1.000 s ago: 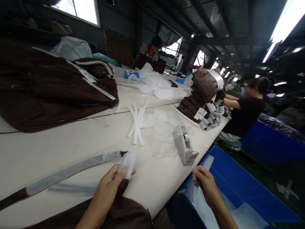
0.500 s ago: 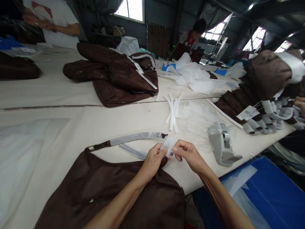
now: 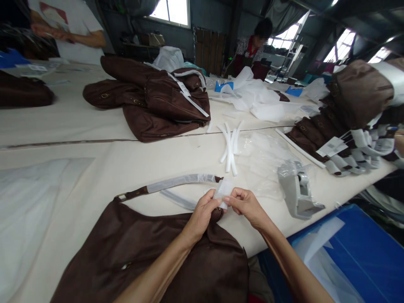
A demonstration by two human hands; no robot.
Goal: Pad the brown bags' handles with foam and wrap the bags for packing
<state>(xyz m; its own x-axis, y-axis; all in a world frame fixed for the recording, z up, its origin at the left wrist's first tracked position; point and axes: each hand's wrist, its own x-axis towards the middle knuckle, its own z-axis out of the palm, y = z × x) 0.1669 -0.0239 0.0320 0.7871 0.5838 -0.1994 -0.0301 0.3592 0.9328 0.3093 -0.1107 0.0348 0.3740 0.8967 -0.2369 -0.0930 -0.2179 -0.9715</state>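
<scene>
A dark brown handbag (image 3: 151,252) lies on the table in front of me. Its strap (image 3: 179,184) arches above the bag's top edge, partly wrapped in whitish sheeting. At the strap's right end, my left hand (image 3: 203,212) is closed on a piece of white wrapping sheet (image 3: 224,188). My right hand (image 3: 244,205) pinches the same sheet from the right, its thumb and fingertips close to my left thumb. The strap end under the sheet is mostly hidden by the sheet and my fingers.
Beyond my hands lie several white foam strips (image 3: 230,149). A grey tape dispenser (image 3: 296,191) stands to the right. Brown bags are piled at the back (image 3: 158,99) and right (image 3: 356,101). A blue box (image 3: 362,248) sits below the table edge. Two people stand across the table.
My right hand has moved slightly left, bringing its fingertips against the white sheet beside my left thumb. The left hand keeps its hold. The view has shifted slightly.
</scene>
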